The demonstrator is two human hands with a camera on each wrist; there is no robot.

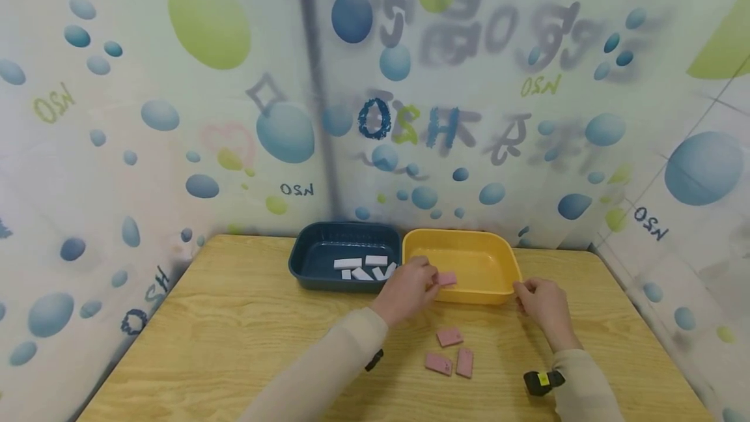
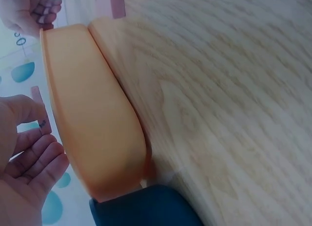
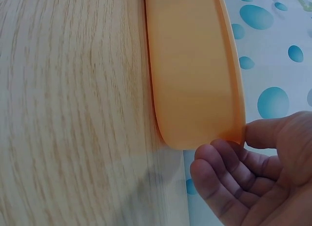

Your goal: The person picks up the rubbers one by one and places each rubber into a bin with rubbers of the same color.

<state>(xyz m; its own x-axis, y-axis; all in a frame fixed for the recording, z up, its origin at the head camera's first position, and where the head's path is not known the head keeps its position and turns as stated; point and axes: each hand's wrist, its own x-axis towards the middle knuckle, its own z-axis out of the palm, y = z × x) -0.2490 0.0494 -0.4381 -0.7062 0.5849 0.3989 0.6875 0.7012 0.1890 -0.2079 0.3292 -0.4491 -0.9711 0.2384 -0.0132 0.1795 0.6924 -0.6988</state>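
Note:
My left hand (image 1: 408,286) pinches a flat pink block (image 1: 447,279) by one end, over the near left rim of the yellow bin (image 1: 474,297). In the left wrist view the thumb and a finger hold that block (image 2: 44,124) just above the bin's edge. My right hand (image 1: 543,308) grips the bin's near right corner, its thumb on the rim and its fingers curled beneath, as the right wrist view shows. On the table in front of the bin lie three more pink blocks (image 1: 438,363).
A dark blue bin (image 1: 344,286) stands against the yellow bin's left side and holds several white blocks (image 1: 347,264). Both bins are near the back of the wooden table (image 1: 234,331). A patterned sheet (image 1: 281,129) hangs behind and around it.

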